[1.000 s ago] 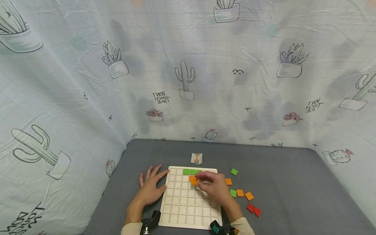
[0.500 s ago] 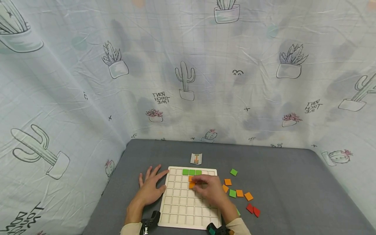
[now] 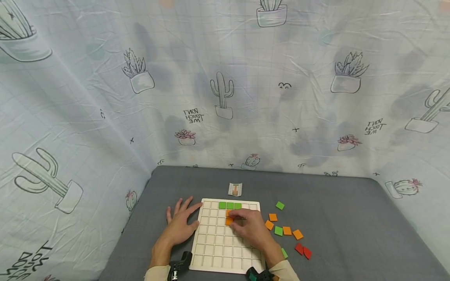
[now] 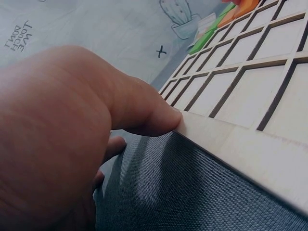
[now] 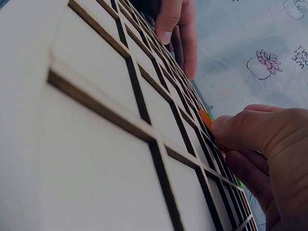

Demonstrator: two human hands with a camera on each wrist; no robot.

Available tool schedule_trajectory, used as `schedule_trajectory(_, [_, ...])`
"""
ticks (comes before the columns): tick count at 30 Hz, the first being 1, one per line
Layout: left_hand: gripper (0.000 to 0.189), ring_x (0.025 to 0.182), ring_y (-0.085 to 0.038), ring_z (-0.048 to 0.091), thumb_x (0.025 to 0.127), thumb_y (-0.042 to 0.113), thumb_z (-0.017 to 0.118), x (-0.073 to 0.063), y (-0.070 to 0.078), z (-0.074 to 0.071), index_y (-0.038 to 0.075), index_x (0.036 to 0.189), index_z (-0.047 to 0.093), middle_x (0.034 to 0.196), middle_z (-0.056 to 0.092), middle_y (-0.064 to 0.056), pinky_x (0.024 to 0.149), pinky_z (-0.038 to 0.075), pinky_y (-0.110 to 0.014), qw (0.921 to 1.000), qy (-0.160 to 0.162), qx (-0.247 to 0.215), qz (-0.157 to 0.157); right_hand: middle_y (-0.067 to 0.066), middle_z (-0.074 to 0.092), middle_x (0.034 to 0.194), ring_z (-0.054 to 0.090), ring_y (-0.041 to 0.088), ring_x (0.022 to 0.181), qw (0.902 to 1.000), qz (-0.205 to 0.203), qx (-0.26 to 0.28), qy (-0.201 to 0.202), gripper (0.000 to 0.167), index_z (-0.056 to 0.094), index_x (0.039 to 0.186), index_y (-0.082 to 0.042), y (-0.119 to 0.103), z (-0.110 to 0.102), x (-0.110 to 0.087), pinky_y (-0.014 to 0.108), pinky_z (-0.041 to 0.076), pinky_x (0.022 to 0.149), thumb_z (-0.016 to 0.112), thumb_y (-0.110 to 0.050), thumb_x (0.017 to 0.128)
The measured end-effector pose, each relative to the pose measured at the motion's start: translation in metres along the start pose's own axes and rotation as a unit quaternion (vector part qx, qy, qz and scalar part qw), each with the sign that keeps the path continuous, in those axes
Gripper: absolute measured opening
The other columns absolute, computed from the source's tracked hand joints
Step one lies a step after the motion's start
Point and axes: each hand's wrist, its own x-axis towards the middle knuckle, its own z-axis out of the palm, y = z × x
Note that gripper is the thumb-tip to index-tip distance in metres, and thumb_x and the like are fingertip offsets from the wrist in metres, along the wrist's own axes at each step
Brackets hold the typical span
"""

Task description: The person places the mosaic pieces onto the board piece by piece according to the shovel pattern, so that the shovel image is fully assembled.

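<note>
A pale wooden grid board lies on the grey table. My left hand has its fingers spread, thumb and index finger touching the board's left edge; in the left wrist view its thumb tip rests on the rim. My right hand is over the board's upper middle, thumb and fingers pinching at an orange square tile. This tile sits in the grid just below another orange tile, both partly covered by the fingers. Three green tiles fill cells in the top row.
Right of the board lie several loose orange tiles, several loose green tiles and two red pieces. A small printed pattern card lies behind the board. A cactus-print cloth hangs around the table.
The right hand has lowered an orange tile and moved it slightly left into the cell below the first orange one. The left hand has stayed in place.
</note>
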Motion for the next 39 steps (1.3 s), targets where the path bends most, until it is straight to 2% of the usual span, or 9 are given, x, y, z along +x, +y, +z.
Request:
schedule_trajectory(12, [0.061,0.167,-0.056,0.010,0.097,0.009,0.075,0.002,0.001,-0.001,0.020,0.156,0.063,0.177,0.034,-0.021,0.124,-0.012,-0.082,1.0000,0.000,0.006,-0.005,0.000,0.084,0.114,0.080,0.016,0.105,0.9998,0.009,-0.019,-0.005,0.032,0.085,0.117,-0.011,-0.001,0.000,0.002,0.033,0.066,0.090,0.090,-0.002,0.086])
schedule_trajectory(18, [0.061,0.167,-0.056,0.011,0.096,0.008,0.074,0.005,0.003,-0.002,0.018,0.155,0.064,0.177,0.035,-0.022,0.124,-0.012,-0.081,1.0000,0.002,0.005,-0.005,0.001,0.085,0.114,0.082,0.020,0.101,0.9989,0.017,0.043,-0.012,0.033,0.084,0.119,-0.009,-0.001,-0.008,0.004,0.038,0.068,0.089,0.090,-0.002,0.088])
schedule_trajectory(23, [0.061,0.167,-0.056,0.011,0.096,0.008,0.074,0.006,0.003,-0.005,0.018,0.155,0.064,0.176,0.035,-0.022,0.124,-0.011,-0.081,1.0000,0.000,0.005,-0.006,0.008,0.083,0.118,0.081,0.028,0.107,0.9911,0.051,0.117,-0.035,0.031,0.082,0.124,-0.008,-0.002,-0.023,0.004,0.045,0.067,0.095,0.087,-0.012,0.094])
schedule_trajectory(26, [0.060,0.167,-0.056,0.010,0.097,0.009,0.074,0.006,0.003,-0.006,0.018,0.156,0.064,0.177,0.034,-0.021,0.124,-0.012,-0.081,1.0000,-0.006,0.003,-0.006,0.011,0.082,0.120,0.080,0.031,0.109,0.9880,0.056,0.140,-0.034,0.032,0.081,0.126,-0.007,-0.004,-0.033,0.002,0.047,0.066,0.098,0.086,-0.014,0.096])
schedule_trajectory(30, [0.060,0.167,-0.056,0.010,0.097,0.008,0.074,0.005,0.003,-0.007,0.017,0.156,0.063,0.177,0.034,-0.022,0.124,-0.012,-0.081,1.0000,-0.007,0.001,-0.003,0.009,0.082,0.120,0.080,0.031,0.107,0.9894,0.048,0.136,-0.013,0.032,0.081,0.126,-0.006,-0.005,-0.046,-0.003,0.045,0.066,0.098,0.086,-0.013,0.095])
schedule_trajectory(34, [0.061,0.167,-0.057,0.010,0.097,0.008,0.075,0.004,0.003,-0.008,0.017,0.156,0.063,0.177,0.033,-0.022,0.124,-0.012,-0.082,0.9999,-0.010,-0.001,-0.002,0.004,0.083,0.119,0.080,0.032,0.107,0.9899,0.066,0.125,0.005,0.032,0.081,0.125,-0.012,-0.005,-0.060,-0.009,0.040,0.066,0.099,0.087,-0.014,0.094])
schedule_trajectory(39, [0.061,0.167,-0.056,0.008,0.098,0.009,0.075,0.004,0.002,-0.009,0.019,0.157,0.062,0.178,0.032,-0.021,0.124,-0.012,-0.081,0.9998,-0.017,-0.001,-0.004,0.010,0.083,0.119,0.080,0.033,0.108,0.9885,0.087,0.121,0.023,0.033,0.082,0.124,-0.016,-0.003,-0.080,-0.020,0.046,0.066,0.098,0.088,-0.011,0.092])
